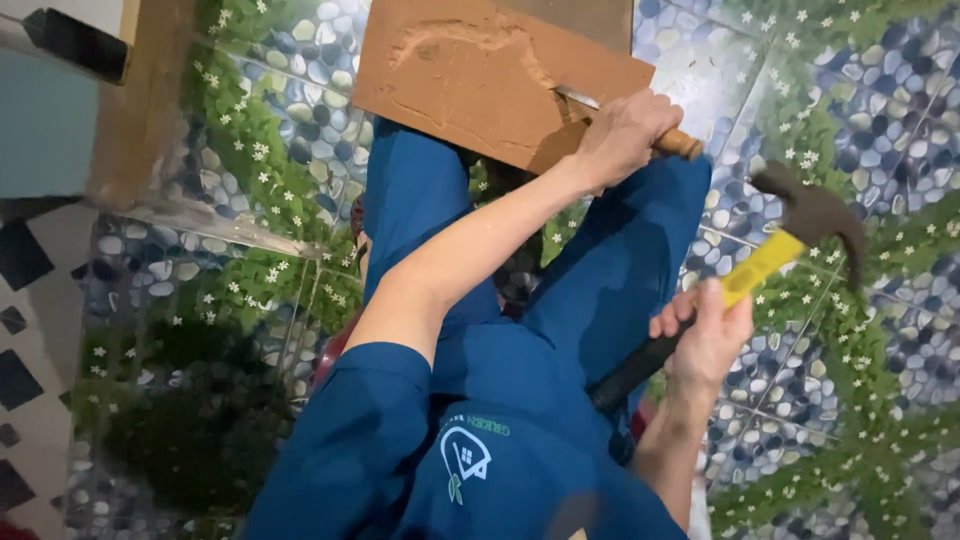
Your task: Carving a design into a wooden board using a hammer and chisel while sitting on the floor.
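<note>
Your left hand is clenched round the round wooden handle of a steel chisel, blade laid against the near right edge of the flat brown wooden board. The board rests across your blue-trousered knees, above the pebble-and-leaf patterned tile floor; its face shows a shallow carved groove, pale and rough. Your right hand is wrapped round the black grip of a yellow-shafted claw hammer, rusty head raised clear to the right of the board. No containers visible.
</note>
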